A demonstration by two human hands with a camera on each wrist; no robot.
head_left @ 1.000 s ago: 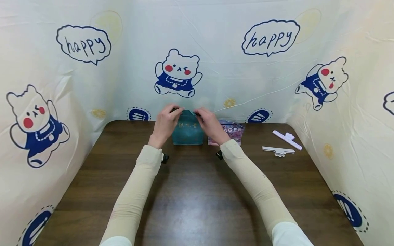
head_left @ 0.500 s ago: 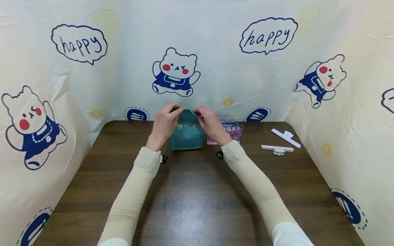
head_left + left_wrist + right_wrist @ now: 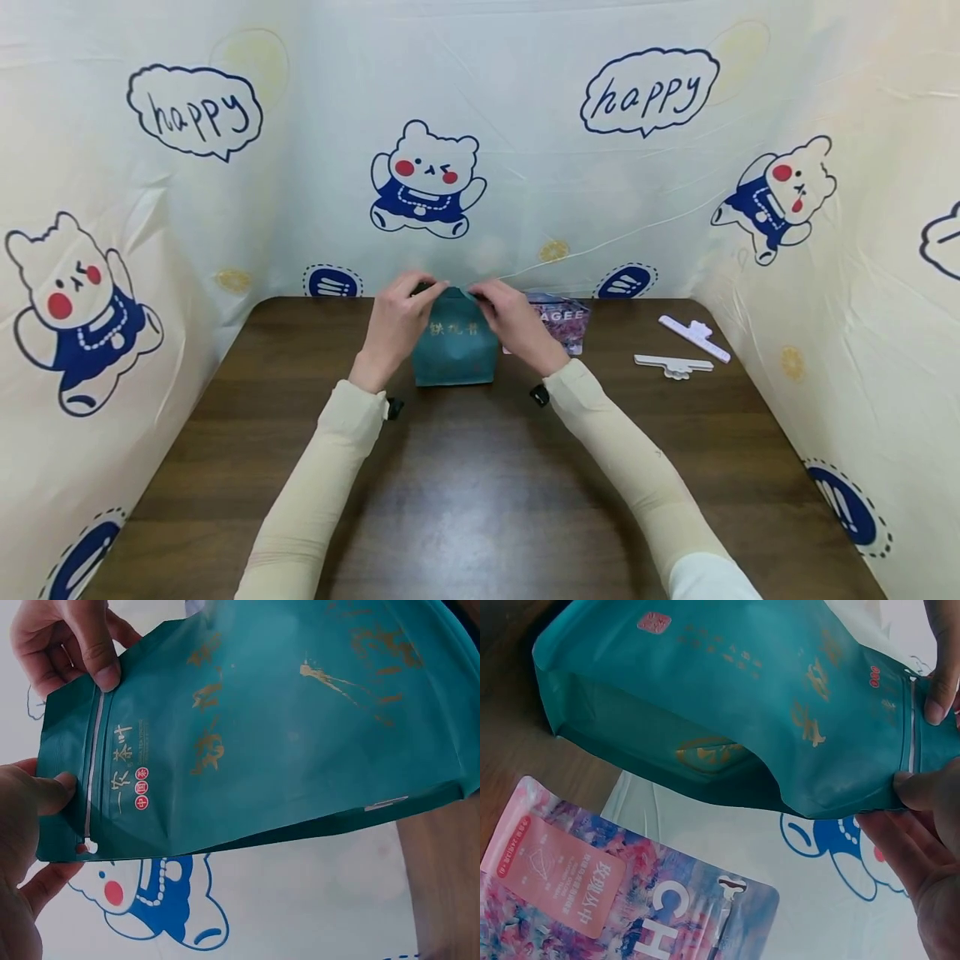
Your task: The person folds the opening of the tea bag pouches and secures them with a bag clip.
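Note:
A teal tea bag (image 3: 453,354) with gold characters stands upright at the far middle of the table. My left hand (image 3: 397,321) pinches its top left corner, thumb on the front face. At the top right corner, my right hand (image 3: 519,323) pinches the bag too. In the left wrist view, both thumbs lie near the pale zip strip (image 3: 94,765) below the top edge. The bag's gusseted side (image 3: 660,742) shows in the right wrist view. Behind my right hand is a pink and purple pouch (image 3: 567,321), partly covered by it in the head view.
Two bag clips lie at the right of the table: a lilac clip (image 3: 694,338) and, nearer, a white clip (image 3: 673,364). A printed cloth (image 3: 525,183) hangs around the back and sides of the brown table (image 3: 465,500).
Both hands have brought the teal bag nearer to me, away from the back cloth, keeping their pinch on its top corners. The pouch and clips stay in place.

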